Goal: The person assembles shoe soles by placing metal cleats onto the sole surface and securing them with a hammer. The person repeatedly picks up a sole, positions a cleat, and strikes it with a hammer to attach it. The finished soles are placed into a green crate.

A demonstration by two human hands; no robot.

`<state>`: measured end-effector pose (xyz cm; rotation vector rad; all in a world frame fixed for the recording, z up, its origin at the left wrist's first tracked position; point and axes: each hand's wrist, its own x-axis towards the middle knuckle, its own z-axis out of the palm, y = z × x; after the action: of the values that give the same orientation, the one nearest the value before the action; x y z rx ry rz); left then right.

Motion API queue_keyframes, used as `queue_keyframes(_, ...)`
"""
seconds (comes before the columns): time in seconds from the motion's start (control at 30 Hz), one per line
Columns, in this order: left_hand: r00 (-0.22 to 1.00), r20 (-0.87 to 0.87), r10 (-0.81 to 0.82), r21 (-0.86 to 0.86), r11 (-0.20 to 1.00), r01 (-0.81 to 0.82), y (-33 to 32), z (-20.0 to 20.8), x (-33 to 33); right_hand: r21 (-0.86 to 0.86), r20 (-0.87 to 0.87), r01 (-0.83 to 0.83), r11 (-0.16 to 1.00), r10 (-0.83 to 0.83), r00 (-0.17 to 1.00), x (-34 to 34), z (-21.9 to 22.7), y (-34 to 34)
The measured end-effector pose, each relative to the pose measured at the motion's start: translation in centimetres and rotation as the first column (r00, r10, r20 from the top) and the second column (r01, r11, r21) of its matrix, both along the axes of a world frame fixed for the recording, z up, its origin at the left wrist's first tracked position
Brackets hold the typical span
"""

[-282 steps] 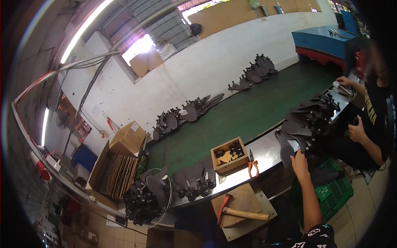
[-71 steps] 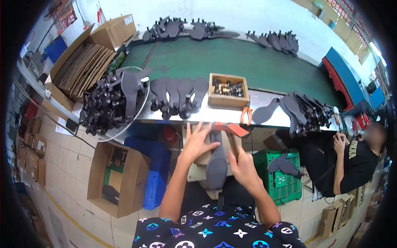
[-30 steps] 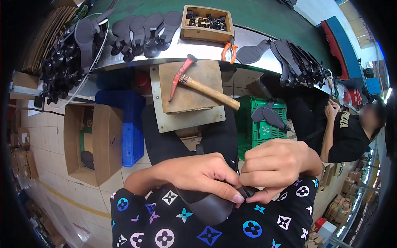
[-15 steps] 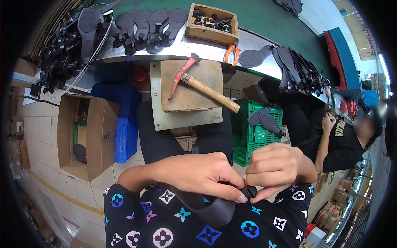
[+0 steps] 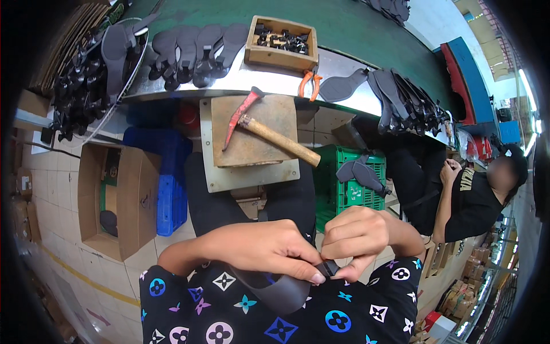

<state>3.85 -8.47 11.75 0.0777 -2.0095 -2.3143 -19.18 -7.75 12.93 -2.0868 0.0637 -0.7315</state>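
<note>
A dark, curved shoe sole is gripped by the left hand; beside it, a small black block is pinched by the right hand, apparently being adjusted; steady pressure seems called for next.

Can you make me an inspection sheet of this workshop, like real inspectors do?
Surface: shiny metal bench, bearing dark soles.
Job's things: hammer lying on a board; wooden box of small black parts; orange-handled pliers.
Clutter: open carton, blue crate and green crate.
Grips: left hand holds a curved dark sole; right hand closed at its end.
Cables: one dark cable, far left.
Surroundings: another person sits at the right.
</note>
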Motion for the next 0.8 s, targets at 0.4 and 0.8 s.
queue_keyframes(0.4,0.381,-0.354,0.854,-0.539,0.146,-0.83,-2.9,-1.9,-2.6,0.9,-0.055,0.28,0.333,-0.552,0.832,1.3,-7.8,7.0)
queue_keyframes(0.8,0.548,-0.03,0.836,-0.365,0.502,-0.785,-1.8,-6.4,-5.0,0.36,-0.857,0.535,-0.765,-0.498,-0.136,-19.6,-31.8,13.7)
